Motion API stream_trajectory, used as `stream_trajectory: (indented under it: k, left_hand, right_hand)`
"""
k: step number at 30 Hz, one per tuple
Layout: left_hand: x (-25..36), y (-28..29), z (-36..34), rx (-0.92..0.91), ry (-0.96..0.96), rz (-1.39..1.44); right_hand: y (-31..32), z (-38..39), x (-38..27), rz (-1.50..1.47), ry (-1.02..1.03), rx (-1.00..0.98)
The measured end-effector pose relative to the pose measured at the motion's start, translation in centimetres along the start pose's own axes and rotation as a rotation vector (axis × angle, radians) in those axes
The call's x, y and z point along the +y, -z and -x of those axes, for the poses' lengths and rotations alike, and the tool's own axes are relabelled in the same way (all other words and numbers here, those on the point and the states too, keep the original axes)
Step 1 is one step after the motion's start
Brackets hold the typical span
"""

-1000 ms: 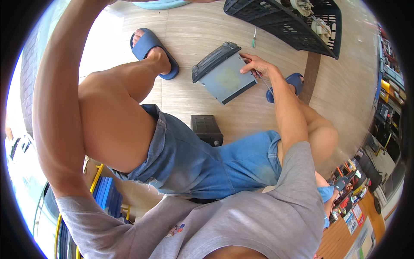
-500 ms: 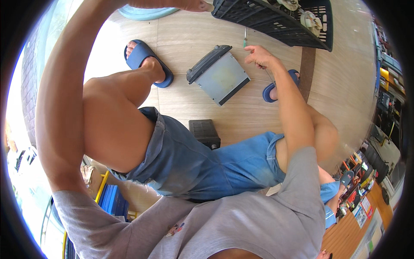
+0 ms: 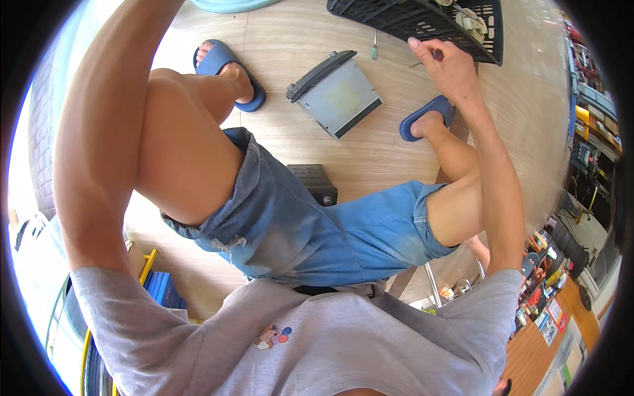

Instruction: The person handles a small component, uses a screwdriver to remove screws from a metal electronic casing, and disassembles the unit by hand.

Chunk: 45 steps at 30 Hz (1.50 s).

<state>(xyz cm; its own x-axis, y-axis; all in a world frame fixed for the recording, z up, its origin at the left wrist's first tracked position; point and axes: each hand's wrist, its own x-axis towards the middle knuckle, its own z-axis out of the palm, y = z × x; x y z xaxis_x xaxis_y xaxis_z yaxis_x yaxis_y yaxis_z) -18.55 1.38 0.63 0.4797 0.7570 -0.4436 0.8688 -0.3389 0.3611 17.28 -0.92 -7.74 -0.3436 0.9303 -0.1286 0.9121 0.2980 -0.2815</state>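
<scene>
My right hand (image 3: 454, 74) is raised in front of the black plastic crate (image 3: 389, 23), its fingers closed on a screwdriver (image 3: 438, 55) with a dark handle. Only part of the handle and a thin shaft show. A green-handled screwdriver (image 3: 374, 51) lies on the floor to the left of this hand. On the floor between my feet sits a car stereo unit (image 3: 340, 99), a silver metal box with a black front panel. My left forearm runs past the top edge, so the left hand is out of sight.
Whitish parts (image 3: 472, 26) lie in the crate. A small black box (image 3: 312, 181) stands on the floor near my shorts. My feet, in blue sandals (image 3: 429, 119), flank the stereo. Blue items (image 3: 162, 289) sit at lower left, a cluttered wooden counter (image 3: 528, 350) at lower right.
My right hand has moved up and right, from beside the green-handled screwdriver to the crate. My left hand, previously at the crate's left corner, has gone out of view. The whole view has shifted slightly.
</scene>
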Motion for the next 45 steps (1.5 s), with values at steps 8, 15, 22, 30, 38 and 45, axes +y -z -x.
stream_trajectory:
  k: [8, 15, 22, 30, 38, 45]
  left_hand:
    - [-1.0, -2.4, -1.2, -0.113, 0.162, -0.047]
    - [-1.3, -2.4, -2.5, -0.159, 0.246, -0.061]
    - [1.4, -0.4, -2.7, -0.158, 0.143, -0.035]
    - [2.9, -0.6, -3.7, -0.148, 0.081, -0.099]
    - [3.6, -0.5, -4.3, -0.134, 0.081, -0.114]
    - [3.8, -0.2, -3.9, -0.142, 0.091, -0.096]
  right_hand:
    - [-2.9, 0.7, 0.7, 0.013, -0.010, -0.199]
    - [-3.0, -0.2, 0.3, 0.005, -0.011, -0.323]
    - [-5.0, 0.7, -0.6, -0.157, 0.009, -0.218]
    - [-6.0, 0.8, -0.9, -0.030, -0.025, -0.371]
    - [-5.9, 0.6, -0.9, 0.010, -0.023, -0.382]
    - [-6.4, 0.3, -0.7, 0.006, 0.012, -0.339]
